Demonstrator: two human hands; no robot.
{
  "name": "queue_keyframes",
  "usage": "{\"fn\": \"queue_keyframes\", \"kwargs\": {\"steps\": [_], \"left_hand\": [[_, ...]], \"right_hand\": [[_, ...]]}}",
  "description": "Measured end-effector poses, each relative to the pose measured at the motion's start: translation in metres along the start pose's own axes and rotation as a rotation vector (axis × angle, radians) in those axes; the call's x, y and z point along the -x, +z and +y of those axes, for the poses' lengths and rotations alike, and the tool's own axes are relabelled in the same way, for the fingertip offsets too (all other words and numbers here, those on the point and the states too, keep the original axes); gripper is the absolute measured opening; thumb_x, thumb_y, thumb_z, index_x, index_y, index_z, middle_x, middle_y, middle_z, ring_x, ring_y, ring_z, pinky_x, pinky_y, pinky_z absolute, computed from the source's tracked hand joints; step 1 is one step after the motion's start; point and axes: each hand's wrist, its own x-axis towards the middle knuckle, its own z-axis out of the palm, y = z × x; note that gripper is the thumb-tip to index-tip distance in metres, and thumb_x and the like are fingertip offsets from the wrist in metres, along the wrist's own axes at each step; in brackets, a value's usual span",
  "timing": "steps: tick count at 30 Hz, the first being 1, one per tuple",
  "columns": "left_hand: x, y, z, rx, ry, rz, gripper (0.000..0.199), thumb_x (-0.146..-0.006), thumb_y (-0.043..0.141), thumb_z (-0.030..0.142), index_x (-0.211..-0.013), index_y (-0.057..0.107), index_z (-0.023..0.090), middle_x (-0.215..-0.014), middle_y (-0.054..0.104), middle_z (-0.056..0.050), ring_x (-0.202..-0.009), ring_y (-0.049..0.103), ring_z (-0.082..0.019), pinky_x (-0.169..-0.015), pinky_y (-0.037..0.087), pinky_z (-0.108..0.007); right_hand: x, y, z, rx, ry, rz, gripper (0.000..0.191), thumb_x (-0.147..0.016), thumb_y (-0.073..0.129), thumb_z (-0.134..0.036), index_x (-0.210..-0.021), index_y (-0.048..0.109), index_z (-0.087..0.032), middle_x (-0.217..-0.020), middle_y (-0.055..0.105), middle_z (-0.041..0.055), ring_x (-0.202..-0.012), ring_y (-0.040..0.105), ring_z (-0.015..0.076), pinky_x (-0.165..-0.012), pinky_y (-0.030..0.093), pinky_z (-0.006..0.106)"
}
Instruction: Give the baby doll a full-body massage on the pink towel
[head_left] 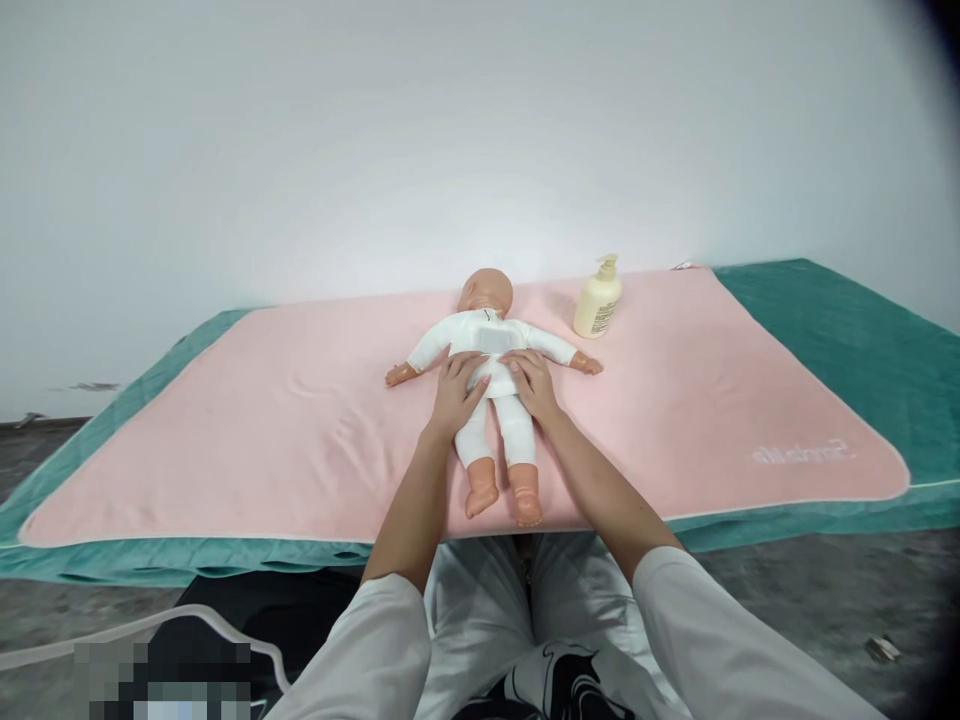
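A baby doll (499, 382) with a white cloth body lies face down on a pink blanket (300, 420), its bald head toward the wall and its feet toward me. My left hand (457, 390) rests flat on the left side of the doll's lower back, fingers stretched out. On the right side of the lower back lies my right hand (534, 382), also flat with its fingers extended. A pale rectangular patch (493, 341) shows on the doll's upper back, just beyond my fingertips. Neither hand grips anything.
A cream pump bottle (598, 300) stands upright on the blanket, right of the doll's head. Under the blanket is a green cover (862, 340) on the table. A white wall (375, 150) rises behind. A pale tube-like strip (150, 622) runs at lower left.
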Motion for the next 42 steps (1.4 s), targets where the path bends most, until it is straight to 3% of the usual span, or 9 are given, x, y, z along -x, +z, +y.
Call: {"fn": "queue_keyframes", "kwargs": {"steps": [4, 10, 14, 18, 22, 26, 29, 34, 42], "left_hand": [[0.0, 0.002, -0.001, -0.004, -0.021, -0.004, 0.037, -0.098, 0.046, 0.039, -0.127, 0.058, 0.02, -0.128, 0.062, -0.01, -0.126, 0.051, -0.024, -0.116, 0.032, -0.049], [-0.003, 0.002, 0.0, -0.015, -0.032, -0.039, 0.033, -0.097, 0.048, 0.038, -0.121, 0.062, 0.02, -0.122, 0.066, -0.008, -0.12, 0.055, -0.024, -0.114, 0.034, -0.049], [-0.021, -0.004, 0.002, -0.055, -0.058, -0.077, 0.032, -0.098, 0.045, 0.041, -0.099, 0.07, 0.02, -0.101, 0.072, -0.006, -0.102, 0.062, -0.023, -0.114, 0.032, -0.051], [-0.05, -0.009, 0.002, -0.109, -0.12, -0.183, 0.049, -0.097, 0.04, 0.049, -0.068, 0.066, 0.019, -0.07, 0.068, -0.006, -0.069, 0.061, -0.021, -0.081, 0.048, -0.041], [-0.067, -0.003, -0.004, -0.131, -0.151, -0.158, 0.049, -0.095, 0.044, 0.048, -0.06, 0.063, 0.02, -0.064, 0.068, -0.006, -0.06, 0.059, -0.019, -0.06, 0.042, -0.033], [-0.065, 0.001, -0.015, -0.067, -0.114, 0.052, 0.048, -0.097, 0.04, 0.047, -0.067, 0.067, 0.021, -0.071, 0.071, -0.006, -0.07, 0.063, -0.02, -0.068, 0.048, -0.034], [-0.061, -0.001, -0.021, 0.061, -0.071, 0.175, 0.042, -0.098, 0.04, 0.046, -0.084, 0.071, 0.022, -0.09, 0.074, -0.006, -0.09, 0.067, -0.021, -0.085, 0.052, -0.037], [-0.06, 0.0, -0.023, 0.081, -0.015, 0.071, 0.033, -0.098, 0.045, 0.04, -0.103, 0.072, 0.02, -0.108, 0.074, -0.007, -0.109, 0.065, -0.023, -0.1, 0.049, -0.043], [-0.058, 0.007, -0.019, -0.001, -0.058, -0.009, 0.028, -0.096, 0.048, 0.031, -0.107, 0.071, 0.019, -0.112, 0.074, -0.007, -0.111, 0.064, -0.024, -0.102, 0.048, -0.043]], "right_hand": [[-0.001, 0.002, 0.003, 0.011, -0.016, -0.014, 0.043, -0.102, 0.034, -0.043, -0.106, 0.072, -0.024, -0.11, 0.07, 0.0074, -0.107, 0.06, 0.0232, -0.1, 0.04, 0.044], [-0.004, 0.006, 0.008, 0.039, 0.042, -0.033, 0.045, -0.102, 0.034, -0.042, -0.099, 0.075, -0.023, -0.098, 0.073, 0.0071, -0.097, 0.062, 0.023, -0.095, 0.042, 0.043], [-0.013, 0.004, 0.015, 0.003, 0.059, -0.052, 0.04, -0.099, 0.041, -0.039, -0.087, 0.075, -0.022, -0.085, 0.072, 0.0049, -0.086, 0.064, 0.0208, -0.09, 0.046, 0.041], [-0.029, 0.002, 0.024, -0.058, 0.075, -0.101, 0.037, -0.095, 0.049, -0.036, -0.07, 0.074, -0.023, -0.068, 0.069, 0.0016, -0.069, 0.062, 0.0188, -0.078, 0.049, 0.038], [-0.041, 0.002, 0.029, -0.103, 0.077, -0.132, 0.041, -0.094, 0.048, -0.039, -0.066, 0.073, -0.022, -0.067, 0.071, 0.0022, -0.068, 0.063, 0.0192, -0.072, 0.051, 0.036], [-0.05, 0.002, 0.029, -0.118, 0.039, -0.063, 0.048, -0.096, 0.044, -0.047, -0.064, 0.071, -0.022, -0.065, 0.067, 0.0034, -0.07, 0.062, 0.0198, -0.074, 0.052, 0.038], [-0.058, 0.004, 0.029, -0.124, -0.009, 0.021, 0.046, -0.098, 0.042, -0.05, -0.077, 0.074, -0.024, -0.081, 0.072, 0.0055, -0.088, 0.065, 0.022, -0.088, 0.051, 0.041], [-0.063, 0.008, 0.031, -0.158, -0.05, -0.059, 0.039, -0.098, 0.043, -0.049, -0.099, 0.075, -0.025, -0.105, 0.074, 0.0064, -0.107, 0.064, 0.0227, -0.1, 0.048, 0.044], [-0.06, 0.011, 0.037, -0.072, -0.008, -0.11, 0.045, -0.1, 0.039, -0.051, -0.098, 0.075, -0.024, -0.1, 0.076, 0.0062, -0.1, 0.066, 0.0234, -0.096, 0.049, 0.043]]}}
